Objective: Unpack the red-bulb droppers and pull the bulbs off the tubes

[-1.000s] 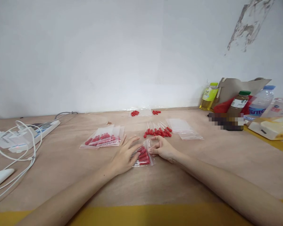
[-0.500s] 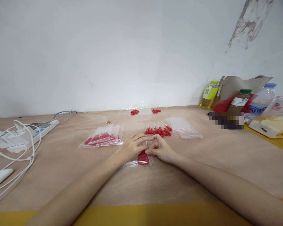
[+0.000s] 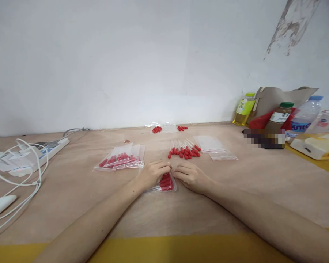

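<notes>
A small clear zip bag (image 3: 166,184) with red-tipped sticks inside lies low on the table between my hands. My left hand (image 3: 155,173) is closed at the bag's upper left edge, its thumb and fingers pinched together. On the other side, my right hand (image 3: 190,176) has its fingers pressed together at the bag's upper right edge. My fingers partly cover the top of the bag. Just beyond my hands lies a loose pile of white sticks with red tips (image 3: 185,150). To the left, several filled zip bags (image 3: 120,157) overlap one another.
Flat zip bags (image 3: 215,148) lie right of the pile. Small red pieces (image 3: 157,129) rest on clear plastic by the wall. A power strip (image 3: 55,153) with white cables is at left. Bottles (image 3: 279,117), a grey bag (image 3: 287,96) and a yellow-white packet (image 3: 316,146) crowd the right.
My hands have drawn lower and slightly apart; the right fingers moved from over the bag's top to its right edge. More of the red tips inside the bag now shows.
</notes>
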`<state>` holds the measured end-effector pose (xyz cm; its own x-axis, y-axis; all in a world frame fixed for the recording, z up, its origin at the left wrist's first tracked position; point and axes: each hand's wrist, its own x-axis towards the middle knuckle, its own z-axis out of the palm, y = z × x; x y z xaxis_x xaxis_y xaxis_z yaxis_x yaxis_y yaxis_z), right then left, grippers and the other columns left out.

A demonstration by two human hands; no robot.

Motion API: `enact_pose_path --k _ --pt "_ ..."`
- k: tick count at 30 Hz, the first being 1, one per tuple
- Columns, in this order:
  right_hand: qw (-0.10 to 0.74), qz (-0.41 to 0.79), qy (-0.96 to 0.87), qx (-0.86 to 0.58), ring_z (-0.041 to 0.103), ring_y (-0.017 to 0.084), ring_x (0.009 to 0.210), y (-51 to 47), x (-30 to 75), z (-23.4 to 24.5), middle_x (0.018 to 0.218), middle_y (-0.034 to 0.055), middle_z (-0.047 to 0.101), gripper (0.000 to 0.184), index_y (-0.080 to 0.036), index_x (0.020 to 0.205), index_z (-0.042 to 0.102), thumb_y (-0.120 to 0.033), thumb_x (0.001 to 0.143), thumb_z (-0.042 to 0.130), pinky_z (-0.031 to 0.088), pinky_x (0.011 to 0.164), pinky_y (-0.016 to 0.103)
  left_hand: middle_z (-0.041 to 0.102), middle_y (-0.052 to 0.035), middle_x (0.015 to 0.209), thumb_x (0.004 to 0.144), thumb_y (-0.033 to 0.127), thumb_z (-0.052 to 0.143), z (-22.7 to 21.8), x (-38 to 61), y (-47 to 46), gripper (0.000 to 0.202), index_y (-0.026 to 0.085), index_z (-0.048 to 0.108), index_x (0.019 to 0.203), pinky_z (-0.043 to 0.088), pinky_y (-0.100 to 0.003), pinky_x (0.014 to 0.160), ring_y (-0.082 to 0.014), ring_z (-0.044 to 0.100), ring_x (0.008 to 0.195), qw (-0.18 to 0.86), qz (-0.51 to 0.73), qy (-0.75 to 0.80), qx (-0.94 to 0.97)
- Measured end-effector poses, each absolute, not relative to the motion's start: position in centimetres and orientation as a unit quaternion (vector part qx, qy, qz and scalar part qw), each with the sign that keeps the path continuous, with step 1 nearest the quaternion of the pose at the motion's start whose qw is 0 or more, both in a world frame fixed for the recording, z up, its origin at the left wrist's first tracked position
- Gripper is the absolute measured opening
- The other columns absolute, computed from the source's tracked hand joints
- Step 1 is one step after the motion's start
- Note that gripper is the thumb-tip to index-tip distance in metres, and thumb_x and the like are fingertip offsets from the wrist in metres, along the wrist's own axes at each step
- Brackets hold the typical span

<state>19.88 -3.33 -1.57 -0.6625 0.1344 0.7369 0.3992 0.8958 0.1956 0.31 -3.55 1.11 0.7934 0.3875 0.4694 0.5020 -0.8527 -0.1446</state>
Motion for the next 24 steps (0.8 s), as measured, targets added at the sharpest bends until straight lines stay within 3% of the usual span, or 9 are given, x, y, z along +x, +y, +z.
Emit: enact_pose_path --k 8,13,16,21,24 --pt "0.266 -0.248 -0.925 -0.109 0.048 0.014 0.075 -3.6 20.2 -0.3 0.071 0.0042 0.057 0.029 -0.012 0.068 0.057 -0.01 0.088 0.035 0.037 0.07 0.028 0.06 -0.0018 0.084 0.088 0.014 0.037 1.7 0.3 -3.8 0.018 0.016 0.053 0.08 0.042 -0.023 0.068 -0.0127 0.057 0.076 0.158 -0.108 -0.216 -0.957" --pt "0.239 -0.276 -0.922 -0.13 0.048 0.013 0.079 -2.9 21.5 -0.2 0.081 0.0031 0.06 0.027 -0.015 0.073 0.058 -0.013 0.089 0.036 0.035 0.075 0.03 0.06 -0.0042 0.107 0.091 0.013 0.031 1.9 -1.0 -3.2 0.024 0.017 0.053 0.098 0.044 -0.025 0.082 -0.0138 0.056 0.098 0.135 -0.147 -0.225 -0.954" --pt "0.242 -0.286 -0.916 -0.143 0.048 0.015 0.093 -2.5 22.1 0.0 0.098 0.0028 0.061 0.023 -0.017 0.081 0.06 -0.014 0.089 0.038 0.032 0.083 0.034 0.048 -0.0061 0.127 0.091 0.014 0.03 2.3 -0.9 -3.3 0.028 0.018 0.051 0.108 0.041 -0.03 0.093 -0.0161 0.046 0.115 0.136 -0.167 -0.227 -0.95" --pt "0.222 -0.206 -0.945 -0.126 0.046 0.016 0.102 -2.6 22.4 0.1 0.099 0.0018 0.063 0.025 -0.021 0.094 0.061 -0.013 0.087 0.038 0.029 0.088 0.036 0.039 -0.0074 0.136 0.088 0.033 0.041 3.2 -0.3 -5.5 0.043 0.021 0.036 0.129 0.027 -0.041 0.105 -0.0209 0.03 0.127 0.069 -0.127 -0.276 -0.95" --pt "0.227 -0.092 -0.957 -0.154 0.047 0.017 0.102 -3.1 22.4 0.1 0.106 0.0026 0.062 0.03 -0.023 0.106 0.058 -0.014 0.082 0.042 0.028 0.09 0.038 0.03 -0.0077 0.141 0.087 0.04 0.04 2.8 -1.0 -6.9 0.055 0.022 0.023 0.136 0.027 -0.042 0.105 -0.023 0.024 0.13 -0.004 -0.085 -0.316 -0.945"
